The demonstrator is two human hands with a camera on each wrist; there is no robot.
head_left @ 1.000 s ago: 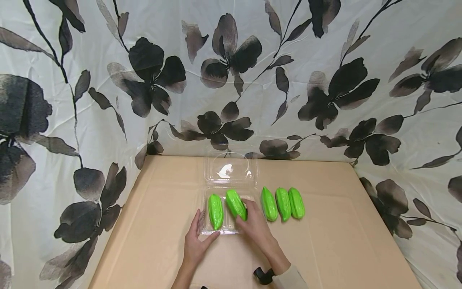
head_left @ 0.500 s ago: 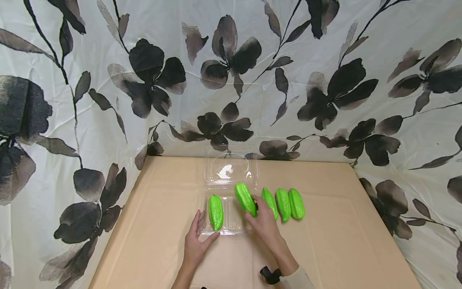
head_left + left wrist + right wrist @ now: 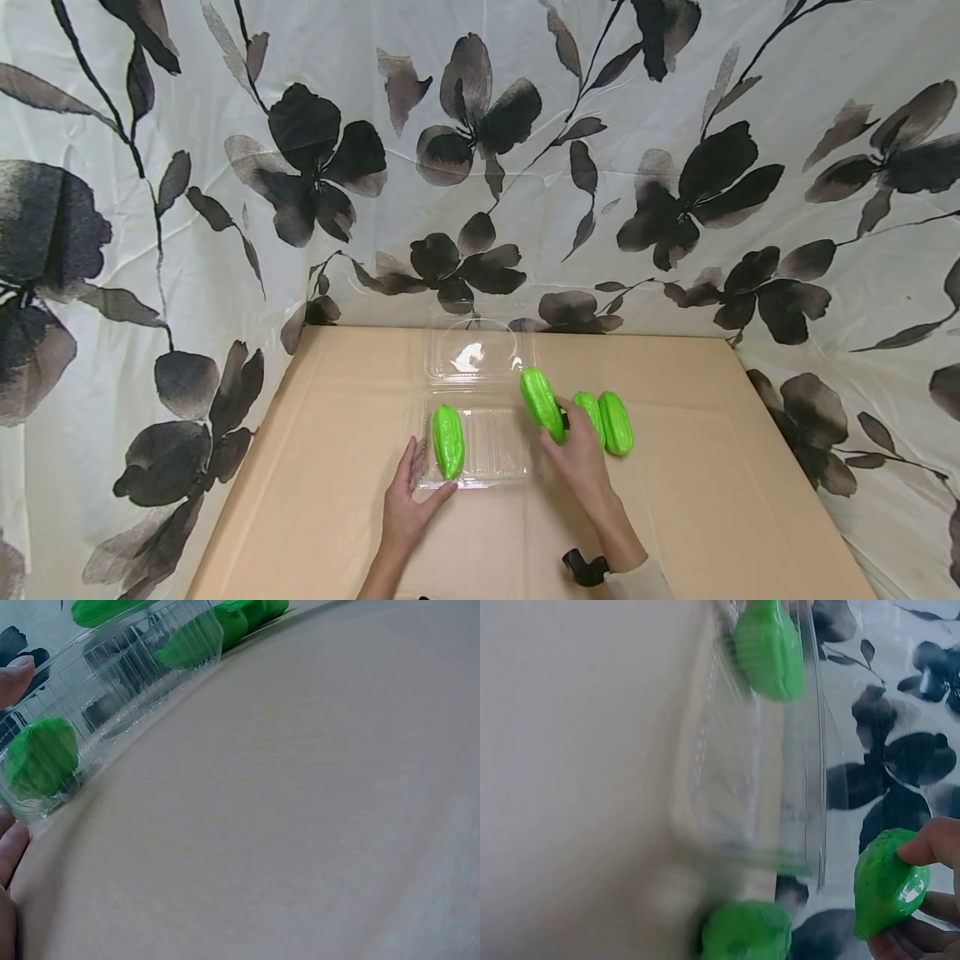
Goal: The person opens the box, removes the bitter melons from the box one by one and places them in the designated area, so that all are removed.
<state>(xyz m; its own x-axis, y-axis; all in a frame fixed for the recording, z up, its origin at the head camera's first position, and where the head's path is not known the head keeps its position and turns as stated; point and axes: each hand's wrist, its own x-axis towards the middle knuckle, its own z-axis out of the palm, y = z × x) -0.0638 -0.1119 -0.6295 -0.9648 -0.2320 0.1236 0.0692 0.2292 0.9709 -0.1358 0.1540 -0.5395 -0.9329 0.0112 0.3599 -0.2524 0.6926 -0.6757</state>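
1. A path from above leads into the right part of a clear plastic tray (image 3: 491, 446); a green vegetable (image 3: 448, 442) occupies its left.
2. The left hand (image 3: 407, 507) bars the tray's near left corner; the open lid (image 3: 480, 348) spans its far side.
3. The right hand (image 3: 581, 462), gripping a raised vegetable (image 3: 541, 403), blocks the way toward two vegetables (image 3: 617, 423) at right.
4. Room to pass runs over the tan board (image 3: 712, 467), right of that pair.

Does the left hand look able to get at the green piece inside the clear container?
Probably yes: the left hand is at the clear container, close to the green piece inside, and the lid is swung open.
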